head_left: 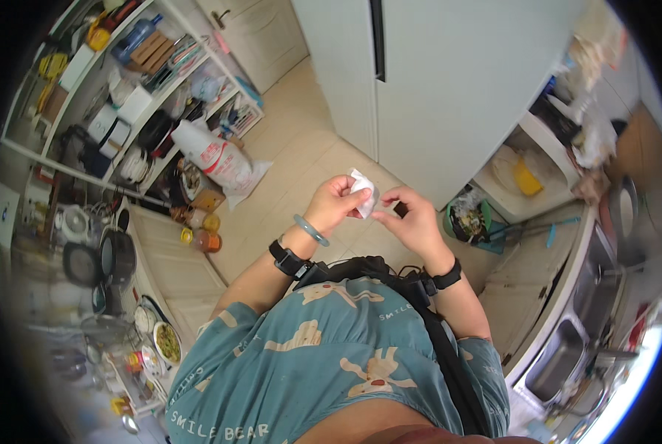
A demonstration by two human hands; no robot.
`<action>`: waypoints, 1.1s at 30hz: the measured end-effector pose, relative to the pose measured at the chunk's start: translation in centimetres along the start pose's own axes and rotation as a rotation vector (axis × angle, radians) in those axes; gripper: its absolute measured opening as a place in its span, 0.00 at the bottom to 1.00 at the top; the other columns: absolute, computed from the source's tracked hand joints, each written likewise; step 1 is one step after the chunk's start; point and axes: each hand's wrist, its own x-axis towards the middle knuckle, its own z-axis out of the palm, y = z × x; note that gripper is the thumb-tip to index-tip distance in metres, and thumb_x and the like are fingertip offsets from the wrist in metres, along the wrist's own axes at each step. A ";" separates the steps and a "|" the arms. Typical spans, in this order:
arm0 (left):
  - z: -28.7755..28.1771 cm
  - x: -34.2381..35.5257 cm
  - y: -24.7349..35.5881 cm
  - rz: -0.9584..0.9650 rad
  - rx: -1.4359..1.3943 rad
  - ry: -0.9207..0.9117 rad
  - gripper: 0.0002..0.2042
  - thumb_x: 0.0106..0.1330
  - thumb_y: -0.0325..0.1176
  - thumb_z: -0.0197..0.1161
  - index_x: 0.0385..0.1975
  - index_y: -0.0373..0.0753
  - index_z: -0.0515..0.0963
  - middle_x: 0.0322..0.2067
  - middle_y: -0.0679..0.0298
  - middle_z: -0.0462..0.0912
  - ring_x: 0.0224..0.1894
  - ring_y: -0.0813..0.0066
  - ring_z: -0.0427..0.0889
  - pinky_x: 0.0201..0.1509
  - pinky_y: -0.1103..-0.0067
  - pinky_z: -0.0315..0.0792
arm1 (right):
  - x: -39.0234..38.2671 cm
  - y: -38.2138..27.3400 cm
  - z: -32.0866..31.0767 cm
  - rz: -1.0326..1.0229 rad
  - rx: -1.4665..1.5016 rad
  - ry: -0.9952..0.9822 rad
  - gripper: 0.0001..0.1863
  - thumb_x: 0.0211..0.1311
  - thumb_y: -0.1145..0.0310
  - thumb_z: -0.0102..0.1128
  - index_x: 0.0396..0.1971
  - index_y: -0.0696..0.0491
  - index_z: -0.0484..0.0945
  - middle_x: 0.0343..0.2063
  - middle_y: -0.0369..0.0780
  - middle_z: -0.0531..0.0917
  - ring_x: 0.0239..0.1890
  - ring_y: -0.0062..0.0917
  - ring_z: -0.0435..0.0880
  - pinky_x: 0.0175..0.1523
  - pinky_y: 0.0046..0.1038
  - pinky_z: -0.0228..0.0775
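Observation:
In front of my waist, my left hand (334,201) is closed on a small, crumpled white tissue-like piece (363,185), pinching it between thumb and fingers. A greyish patch shows on its right side; I cannot make out what it is. Close by on the right hovers my right hand (414,222), its thumb and forefinger apart and nothing seen between them. The right thumb tip points at the white piece's lower right edge. Whether it touches is hard to tell. A grey-green bangle (312,230) and a black strap circle my left wrist, and another black strap my right.
A tall pale fridge (449,81) stands ahead. Crowded shelves (98,55) and a large white plastic bag (223,159) are at left. A green bin (466,214) holding rubbish sits on the right floor. Counters flank me, with a metal sink (560,362) on the right.

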 end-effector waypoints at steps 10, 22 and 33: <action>-4.9 0.4 0.4 0.013 -0.278 0.228 0.11 0.50 0.19 0.54 0.35 0.32 0.68 0.31 0.61 0.74 0.33 0.81 0.74 0.38 0.85 0.70 | 9.3 3.1 5.3 0.041 0.051 -0.403 0.02 0.45 0.78 0.55 0.21 0.58 0.72 0.15 0.34 0.74 0.16 0.12 0.68 0.22 0.15 0.60; -19.0 4.5 2.3 0.156 -0.080 0.455 0.11 0.50 0.20 0.57 0.34 0.33 0.68 0.25 0.68 0.73 0.28 0.85 0.72 0.34 0.88 0.69 | 21.8 5.1 17.1 0.019 0.146 -0.555 0.02 0.46 0.77 0.54 0.19 0.58 0.72 0.14 0.31 0.72 0.16 0.10 0.66 0.21 0.13 0.57; -29.3 8.8 2.8 0.021 -0.233 0.546 0.11 0.53 0.22 0.54 0.37 0.32 0.68 0.26 0.67 0.74 0.30 0.82 0.74 0.38 0.86 0.70 | 32.4 8.1 24.1 0.313 0.452 -0.649 0.03 0.56 0.73 0.45 0.25 0.55 0.66 0.14 0.31 0.68 0.12 0.11 0.63 0.17 0.13 0.55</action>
